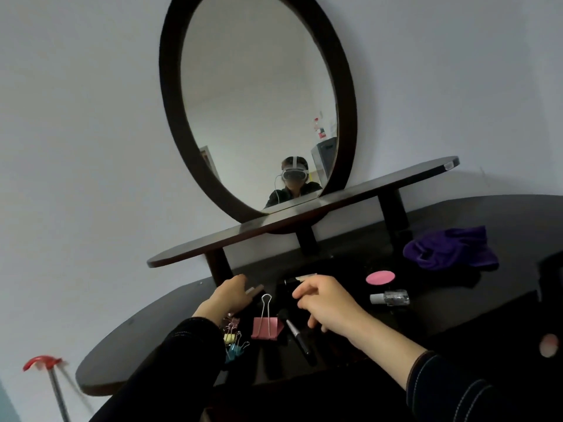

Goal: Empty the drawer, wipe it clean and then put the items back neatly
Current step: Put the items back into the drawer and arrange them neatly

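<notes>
Items lie spread on the dark dressing table [146,339]. A large pink binder clip [266,328] sits in the middle, with several small coloured clips [234,341] to its left. A black makeup brush [300,337] lies to the clip's right. My left hand [227,298] rests flat by the small clips, fingers stretched toward the shelf post. My right hand [330,307] hovers over the brush with loosely bent fingers, its index fingertip near a small black tube [290,281]. It holds nothing that I can see. The drawer is out of view.
A pink round compact [380,277] and a clear nail polish bottle [391,297] lie to the right. A purple cloth [451,248] is bunched at the back right. A raised shelf [304,217] and an oval mirror [259,102] stand behind.
</notes>
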Available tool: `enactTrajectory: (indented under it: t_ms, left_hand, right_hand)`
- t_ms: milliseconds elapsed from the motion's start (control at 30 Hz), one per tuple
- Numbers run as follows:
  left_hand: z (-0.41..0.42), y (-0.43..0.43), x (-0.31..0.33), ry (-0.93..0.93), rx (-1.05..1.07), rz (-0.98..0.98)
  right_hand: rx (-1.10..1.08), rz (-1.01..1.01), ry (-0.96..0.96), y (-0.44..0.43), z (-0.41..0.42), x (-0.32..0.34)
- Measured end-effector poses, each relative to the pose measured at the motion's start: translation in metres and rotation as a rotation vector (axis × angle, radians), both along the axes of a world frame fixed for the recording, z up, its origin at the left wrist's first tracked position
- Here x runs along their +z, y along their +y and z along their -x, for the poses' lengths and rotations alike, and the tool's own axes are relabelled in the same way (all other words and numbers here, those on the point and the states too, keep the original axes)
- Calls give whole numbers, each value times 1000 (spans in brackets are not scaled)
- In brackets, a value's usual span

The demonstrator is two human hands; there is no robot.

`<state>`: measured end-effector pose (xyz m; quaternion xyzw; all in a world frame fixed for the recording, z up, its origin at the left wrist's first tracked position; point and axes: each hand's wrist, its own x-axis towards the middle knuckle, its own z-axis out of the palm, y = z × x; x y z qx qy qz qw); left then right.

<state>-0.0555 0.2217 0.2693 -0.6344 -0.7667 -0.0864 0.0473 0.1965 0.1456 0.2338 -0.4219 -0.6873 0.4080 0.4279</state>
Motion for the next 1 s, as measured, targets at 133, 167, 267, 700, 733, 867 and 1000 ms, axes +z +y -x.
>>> enactTrajectory:
  t_ms: [133,167,267,700,733,867,1000]
  left_hand:
    - [-4,-6,4,41,-23,60]
    - [-5,-12,7,35,-31,25]
    - [-14,-33,22,-28,-40,-268]
    - [-91,-152,-6,-1285,-282,-516]
    - [-101,-151,-11,-1323,-267,-495]
    - [-135,-144,-13,-1479,-284,-420]
    - [-150,-139,-10,-1497,-361,-392]
  right_hand:
    - [-24,-23,-15,-5,-2,-1]
    - [-32,-34,-33,-7,-2,-1]
    - [-31,-82,-124,-12,-3,1]
    - [-219,-85,-94,-26,-6,4]
    - [-228,-26,80,-27,-11,5]
    - [-137,73,366,-26,-25,8]
    - [-78,93,324,-24,-27,11]
